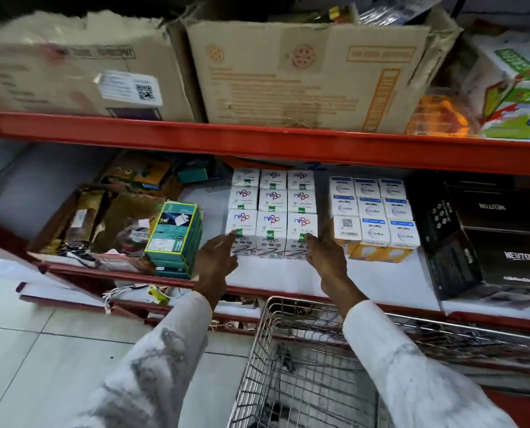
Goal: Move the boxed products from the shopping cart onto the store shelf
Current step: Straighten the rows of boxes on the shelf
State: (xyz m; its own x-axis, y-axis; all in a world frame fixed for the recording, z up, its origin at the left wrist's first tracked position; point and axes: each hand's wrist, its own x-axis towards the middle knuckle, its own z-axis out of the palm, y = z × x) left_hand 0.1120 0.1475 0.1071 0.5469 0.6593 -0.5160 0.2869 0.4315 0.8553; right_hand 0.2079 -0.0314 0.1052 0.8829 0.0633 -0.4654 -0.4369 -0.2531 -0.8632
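Small white boxes (271,208) with purple print and green QC tags stand in a three-by-three block on the white lower shelf (365,282). My left hand (216,262) rests flat against the front left box of the block, fingers extended. My right hand (327,261) touches the front right box in the same way. Neither hand wraps a box. The wire shopping cart (288,359) sits directly below my arms against the shelf's red front edge; the part of its basket in view shows no boxes.
A second block of white-and-blue boxes (375,211) stands right of the first, then black Newton cartons (501,239). Stacked teal boxes (177,236) and an open carton of clutter (103,220) lie left. Large cardboard cartons (304,75) fill the red shelf above.
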